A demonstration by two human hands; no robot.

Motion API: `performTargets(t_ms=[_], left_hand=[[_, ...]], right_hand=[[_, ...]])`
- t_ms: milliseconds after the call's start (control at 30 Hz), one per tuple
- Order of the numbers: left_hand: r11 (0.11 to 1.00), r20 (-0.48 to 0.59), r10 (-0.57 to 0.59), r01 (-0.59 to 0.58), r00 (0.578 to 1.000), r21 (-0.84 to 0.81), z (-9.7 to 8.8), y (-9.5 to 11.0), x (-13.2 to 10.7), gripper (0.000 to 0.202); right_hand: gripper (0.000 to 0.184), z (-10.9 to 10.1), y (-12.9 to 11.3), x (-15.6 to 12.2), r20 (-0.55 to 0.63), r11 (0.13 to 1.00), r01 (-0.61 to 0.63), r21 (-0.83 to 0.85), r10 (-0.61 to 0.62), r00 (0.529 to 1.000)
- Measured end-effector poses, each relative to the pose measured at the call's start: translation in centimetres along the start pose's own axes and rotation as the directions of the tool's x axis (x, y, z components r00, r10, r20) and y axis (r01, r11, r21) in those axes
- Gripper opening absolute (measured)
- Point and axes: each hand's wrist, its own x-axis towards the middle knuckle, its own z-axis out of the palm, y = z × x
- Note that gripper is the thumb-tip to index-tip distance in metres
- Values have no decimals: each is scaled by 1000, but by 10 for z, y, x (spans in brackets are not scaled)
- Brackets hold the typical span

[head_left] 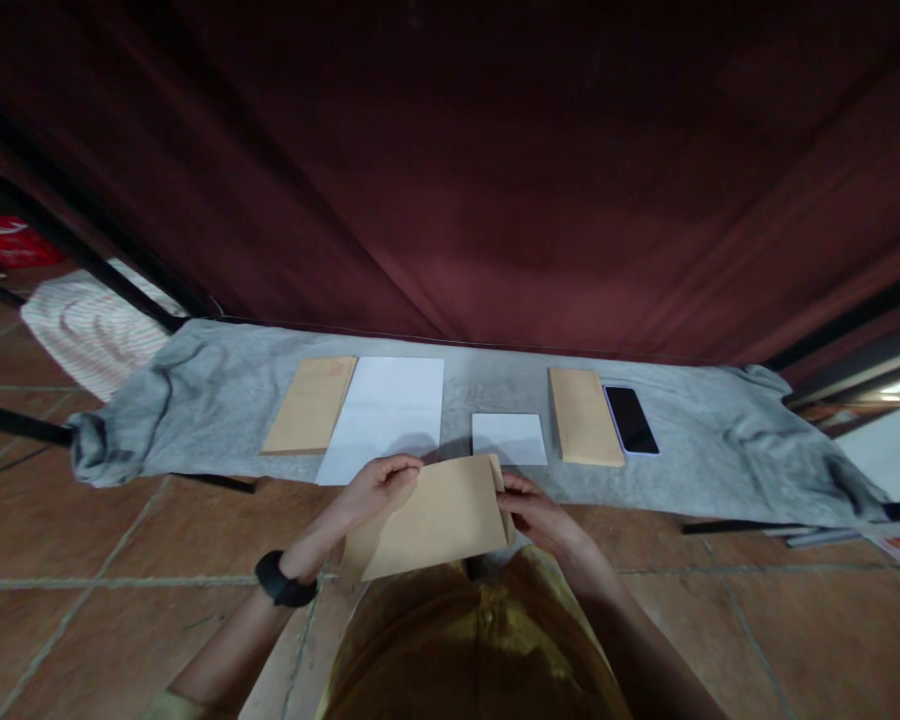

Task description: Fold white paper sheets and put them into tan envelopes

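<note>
A brown paper envelope [431, 520] is held above my lap, just in front of the bench's near edge. My left hand [379, 490] pinches its upper left edge, thumb on top. At its right end, my right hand [536, 512] grips the opening beside the flap, some fingers hidden behind or inside the paper. Beyond the envelope lie a large white sheet [390, 405] and a smaller folded white paper [508, 438]. Brown envelopes lie on both sides, a left stack [311, 405] and a right stack [585, 415].
A grey cloth [217, 400] covers the narrow bench. Next to the right envelopes lies a phone [631, 420] with a dark screen. A dark red curtain [457, 200] hangs behind. Black metal bars [19, 422] stand at the left, near a striped cloth [97, 320].
</note>
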Motion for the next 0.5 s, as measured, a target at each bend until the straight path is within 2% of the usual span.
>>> performTargets(t_ms=[133,300,333,433,500], left_hand=[[998,34,32,-34,999,53,1,2,4,36],[965,83,105,-122,991,233,7,11,2,42],[946,92,124,-145,988,289,9,14,-1,49],[865,146,163,-212,976,455,18,21,-11,98],[806,195,175,-255,965,535,25,22,-18,122]], right_hand=[[37,-1,8,2,-1,999,-4,-33,4,1000],[29,5,9,6,-16,987,63,-151,-66,998],[29,5,7,6,-33,985,82,-153,-88,996],[28,7,0,5,-72,981,122,-154,-134,988],[26,7,-3,3,-80,979,129,-160,-144,986]])
